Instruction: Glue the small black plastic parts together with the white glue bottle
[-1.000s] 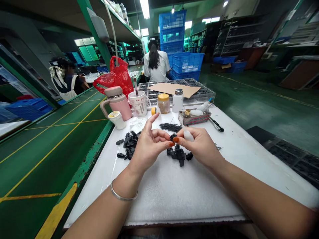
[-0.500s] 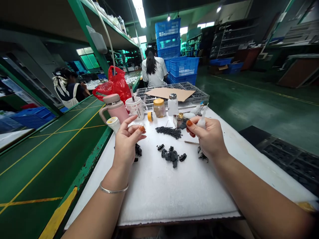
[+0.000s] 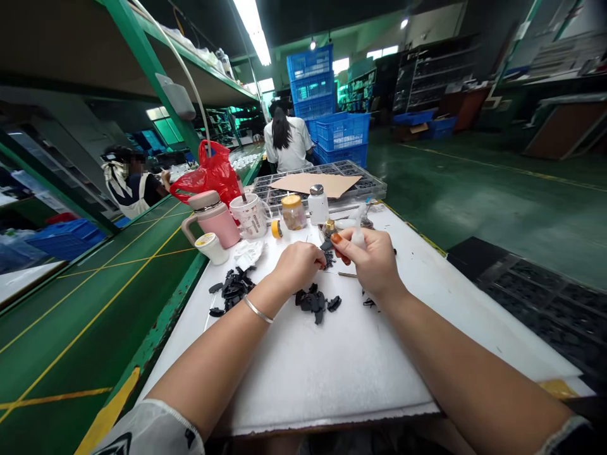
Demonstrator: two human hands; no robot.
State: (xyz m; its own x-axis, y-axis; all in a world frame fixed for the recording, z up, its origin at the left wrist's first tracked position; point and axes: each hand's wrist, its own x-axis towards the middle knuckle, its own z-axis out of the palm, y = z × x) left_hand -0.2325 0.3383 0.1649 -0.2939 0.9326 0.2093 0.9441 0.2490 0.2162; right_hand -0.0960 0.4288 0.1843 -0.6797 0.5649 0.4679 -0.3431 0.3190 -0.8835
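My right hand (image 3: 377,260) is closed around a small translucent squeeze bottle (image 3: 359,236), its nozzle pointing up between thumb and fingers. My left hand (image 3: 298,264) reaches over the spread of tiny black pieces (image 3: 329,259), fingertips curled down and together; whatever they pinch is hidden. Just below the left hand lies a cluster of black moulded plastic parts (image 3: 313,304). A larger heap of similar black parts (image 3: 236,285) sits left of it, partly behind my left forearm. A thin rod-like tool (image 3: 348,275) rests beneath the right hand.
A pink tumbler (image 3: 220,224), printed mug (image 3: 250,218), white tub (image 3: 211,248), yellow-lidded jar (image 3: 293,213) and white bottle (image 3: 317,205) line the back of the white table (image 3: 332,373). Behind them are trays under cardboard (image 3: 315,184). A green conveyor (image 3: 95,297) runs left; two people sit farther off.
My left hand has moved right and forward to the tiny black pieces, uncovering the left heap. My right hand still holds the squeeze bottle. The view has shifted slightly.
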